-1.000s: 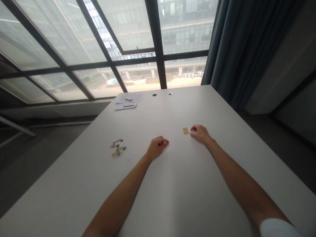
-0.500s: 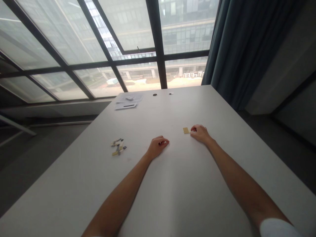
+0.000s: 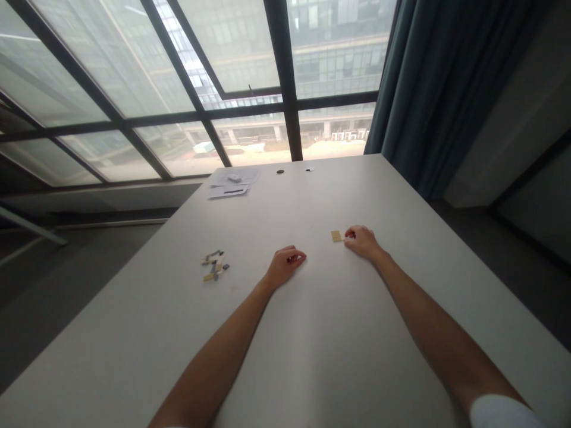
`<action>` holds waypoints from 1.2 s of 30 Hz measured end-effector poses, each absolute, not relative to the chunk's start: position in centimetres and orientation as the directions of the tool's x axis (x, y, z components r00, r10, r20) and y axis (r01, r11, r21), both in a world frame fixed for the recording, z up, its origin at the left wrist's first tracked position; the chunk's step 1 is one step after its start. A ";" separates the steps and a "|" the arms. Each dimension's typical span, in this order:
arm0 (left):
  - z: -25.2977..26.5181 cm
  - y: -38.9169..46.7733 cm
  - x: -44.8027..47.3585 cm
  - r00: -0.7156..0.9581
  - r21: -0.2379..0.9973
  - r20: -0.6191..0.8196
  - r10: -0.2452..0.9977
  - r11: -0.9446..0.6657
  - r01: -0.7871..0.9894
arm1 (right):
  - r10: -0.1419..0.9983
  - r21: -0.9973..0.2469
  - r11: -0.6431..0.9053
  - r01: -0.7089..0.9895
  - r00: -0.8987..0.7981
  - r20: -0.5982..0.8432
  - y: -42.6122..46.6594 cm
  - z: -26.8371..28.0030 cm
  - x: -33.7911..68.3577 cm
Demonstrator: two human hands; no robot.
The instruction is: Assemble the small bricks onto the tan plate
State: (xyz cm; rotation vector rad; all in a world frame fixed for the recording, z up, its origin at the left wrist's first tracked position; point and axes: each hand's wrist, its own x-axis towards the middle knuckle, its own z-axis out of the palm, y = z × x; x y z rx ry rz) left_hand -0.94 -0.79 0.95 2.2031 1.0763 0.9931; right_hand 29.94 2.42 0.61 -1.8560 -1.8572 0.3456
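My left hand (image 3: 285, 265) rests on the white table (image 3: 285, 345), with thumb and fingertips pressed together. Whether anything tiny is between them cannot be made out. Farther right, my right hand (image 3: 360, 241) is in a pinch at the right edge of a small flat yellow studded plate (image 3: 336, 236), which looks like a building-brick plate. A small pale piece (image 3: 343, 239) shows at the right fingertips, beside or touching the plate; its exact kind is too small to tell. To the left of my left hand lies a loose pile of small yellow, grey, black and cream bricks (image 3: 215, 266).
Papers (image 3: 228, 191) with a white object (image 3: 234, 178) and a dark strip lie at the far left of the table. Two round cable holes (image 3: 280, 172) sit near the far edge. Windows stand beyond, and a blue curtain (image 3: 414, 101) hangs on the right.
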 end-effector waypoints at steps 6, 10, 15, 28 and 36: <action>0.8 -0.7 -1.1 0.425 0.687 0.383 0.820 -0.561 0.462 | 0.986 -0.520 0.055 0.852 0.035 0.162 2.4 0.5 30.0; 0.8 -0.7 -0.9 0.415 0.692 0.381 0.826 -0.553 0.465 | 0.989 -0.579 0.067 0.813 0.024 0.147 2.7 0.7 30.7; 0.5 -0.5 -0.7 0.408 0.687 0.384 0.828 -0.552 0.473 | 0.942 -0.656 0.154 0.739 0.090 0.323 2.8 3.1 30.9; -0.3 0.1 -0.5 0.343 0.659 0.410 0.845 -0.534 0.529 | 0.865 -0.517 0.484 0.707 -0.297 0.404 -4.4 1.6 18.3; -0.6 0.0 0.7 0.396 0.640 0.314 0.863 -0.500 0.584 | 0.875 -0.463 0.481 0.745 -0.378 0.301 -5.0 -0.4 18.8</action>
